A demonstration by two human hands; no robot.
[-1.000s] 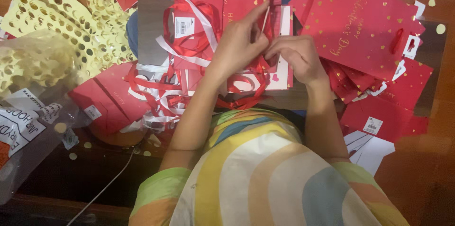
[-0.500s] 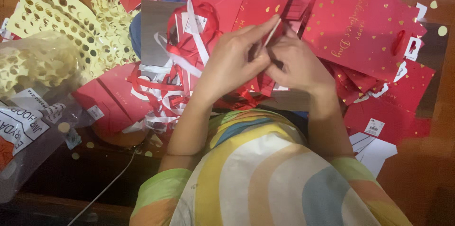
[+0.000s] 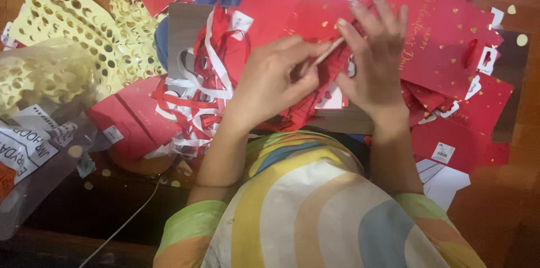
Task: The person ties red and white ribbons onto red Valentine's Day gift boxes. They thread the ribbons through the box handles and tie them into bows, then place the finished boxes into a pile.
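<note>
Hands at work over a heap of red paper bags: my left hand (image 3: 275, 79) is pressed together, pinching a thin pale stick (image 3: 325, 54) whose tip points up and to the right, while my right hand (image 3: 374, 68) lies with fingers spread on the red bag (image 3: 315, 20) at the centre of the surface, pressing it flat. The stick sits between the two hands, just above a folded red piece (image 3: 315, 102) under my left palm. Red and white ribbons (image 3: 197, 105) tangle to the left, yellow punched sheets (image 3: 73, 26) lie beyond them, and a gold-dotted red bag (image 3: 444, 32) rests to the right. The risk, as I judge it, is a slip: the thin stick could skid off the glossy paper or snap under pressure, and the loose ribbons could snag my wrist and drag the pile askew.
</note>
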